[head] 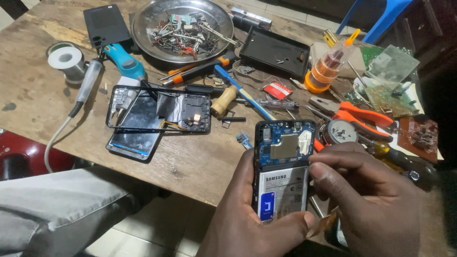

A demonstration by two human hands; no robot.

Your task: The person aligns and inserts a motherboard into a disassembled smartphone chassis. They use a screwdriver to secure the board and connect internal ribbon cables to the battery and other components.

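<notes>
Head view, both hands (257,214) (366,190) gripping opened phone (284,166), steel bowl (143,24) holding screws (183,31)

The left hand (250,214) is seen palm up and cupped, with the thumb laid across low toward the right hand and the other fingers hidden underneath. The right hand (366,190) is held just beside it, back of the hand upward, knuckles bent. Its forefinger and thumb are brought together in a pinch, the tips pointed toward the left fingers; the remaining fingers are curled loosely under. Both wrists are cut off at the lower edge.
</notes>
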